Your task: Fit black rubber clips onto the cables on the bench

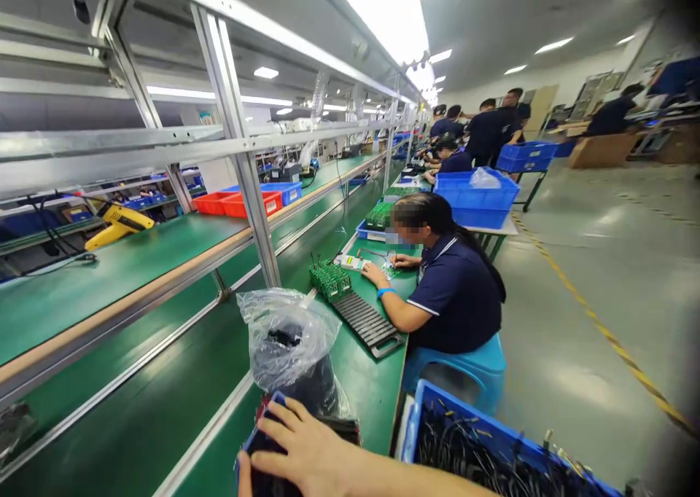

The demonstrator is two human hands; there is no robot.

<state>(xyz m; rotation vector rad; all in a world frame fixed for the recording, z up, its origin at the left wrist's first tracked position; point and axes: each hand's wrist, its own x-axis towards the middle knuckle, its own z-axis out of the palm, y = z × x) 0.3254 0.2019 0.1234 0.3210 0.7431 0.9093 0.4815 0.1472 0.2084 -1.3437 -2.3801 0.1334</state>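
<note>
My right hand (pixel 311 446) reaches in from the lower right, its fingers spread and bent over the edge of a small blue bin (pixel 280 398) at the bottom of the view. Dark contents show inside the bin, but I cannot make out their kind. At the bin's near left edge a single upright finger, seemingly of my left hand (pixel 244 476), touches it; the rest of that hand is out of frame. Just beyond stands a dark roll (pixel 314 380) partly wrapped in a clear plastic bag (pixel 289 315).
A seated co-worker (pixel 459 286) works by a black slotted rack (pixel 367 318) and green circuit boards (pixel 329 278). At lower right is a blue crate (pixel 415 424) of black cables. A metal post (pixel 240 140) rises from the green bench (pixel 219 380). Red bins (pixel 240 204) sit on the shelf.
</note>
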